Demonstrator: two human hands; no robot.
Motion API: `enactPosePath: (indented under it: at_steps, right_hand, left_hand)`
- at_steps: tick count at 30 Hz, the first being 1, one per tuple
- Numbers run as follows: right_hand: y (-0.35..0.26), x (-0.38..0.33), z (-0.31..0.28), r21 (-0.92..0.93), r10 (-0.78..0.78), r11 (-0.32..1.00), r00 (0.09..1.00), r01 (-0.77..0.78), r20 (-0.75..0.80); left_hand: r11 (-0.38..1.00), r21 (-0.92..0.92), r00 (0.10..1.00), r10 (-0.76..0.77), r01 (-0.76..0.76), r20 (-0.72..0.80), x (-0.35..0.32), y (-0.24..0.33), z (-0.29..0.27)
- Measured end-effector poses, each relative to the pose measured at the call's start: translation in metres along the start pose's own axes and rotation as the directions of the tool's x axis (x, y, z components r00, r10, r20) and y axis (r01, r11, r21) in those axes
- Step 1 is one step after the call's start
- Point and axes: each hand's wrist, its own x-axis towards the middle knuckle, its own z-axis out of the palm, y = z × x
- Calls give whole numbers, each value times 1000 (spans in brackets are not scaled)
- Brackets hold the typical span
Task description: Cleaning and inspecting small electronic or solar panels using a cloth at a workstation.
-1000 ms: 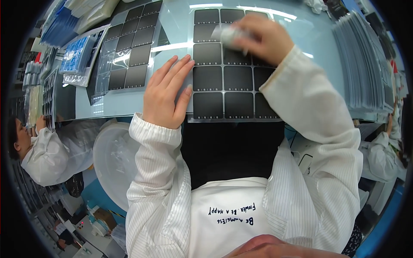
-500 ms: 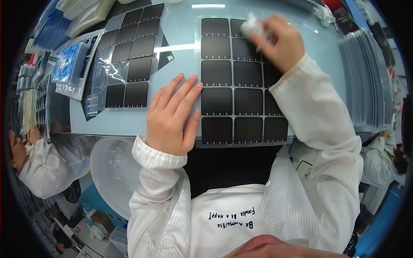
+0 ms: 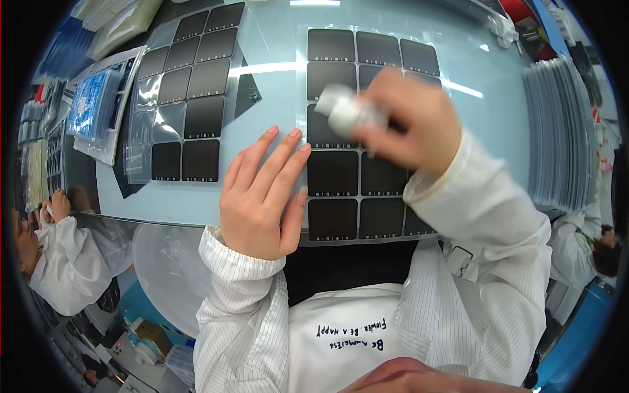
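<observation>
A clear plastic sheet bearing rows of black rounded squares (image 3: 333,173) lies in front of me on the pale table. My left hand (image 3: 259,206) is flat beside it, fingers stretched out, with fingertips at the sheet's left edge. In my right hand (image 3: 416,121) is a crumpled white cloth (image 3: 354,112), gripped between closed fingers. Hand and cloth are over the middle rows and blurred by motion. They hide several squares, and whether the cloth touches the sheet I cannot tell.
Another sheet of black squares (image 3: 204,118), with some gaps, lies to the left. Beyond it sits a blue-and-white packet (image 3: 93,105). A stack of clear sheets (image 3: 560,131) stands at the right. A round translucent tub (image 3: 164,281) is below the table edge. A person in white (image 3: 69,265) works at far left.
My right hand has brought the cloth nearer and leftward, from the sheet's far rows to its middle rows. The left hand stays by the left edge. The whole view has shifted slightly.
</observation>
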Motion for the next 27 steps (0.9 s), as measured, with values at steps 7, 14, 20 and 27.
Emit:
enactPosePath:
  at_steps: [7, 14, 20, 27]
  right_hand:
    - [0, -4, 0, -47, -5, 999, 998, 2, -62]
    - [50, 2, -25, -240, 239, 923, 937, -301, -254]
    - [22, 3, -10, 104, 303, 951, 946, -292, -117]
    - [-19, -11, 6, -25, -35, 999, 999, 34, -34]
  left_hand:
    - [1000, 7, 1000, 2, -2, 7, 2, 0, 2]
    - [1000, 4, 1000, 10, -10, -12, 5, 0, 3]
    - [1000, 24, 1000, -7, 7, -3, -1, 0, 2]
    - [999, 25, 1000, -26, 26, 14, 0, 2, 0]
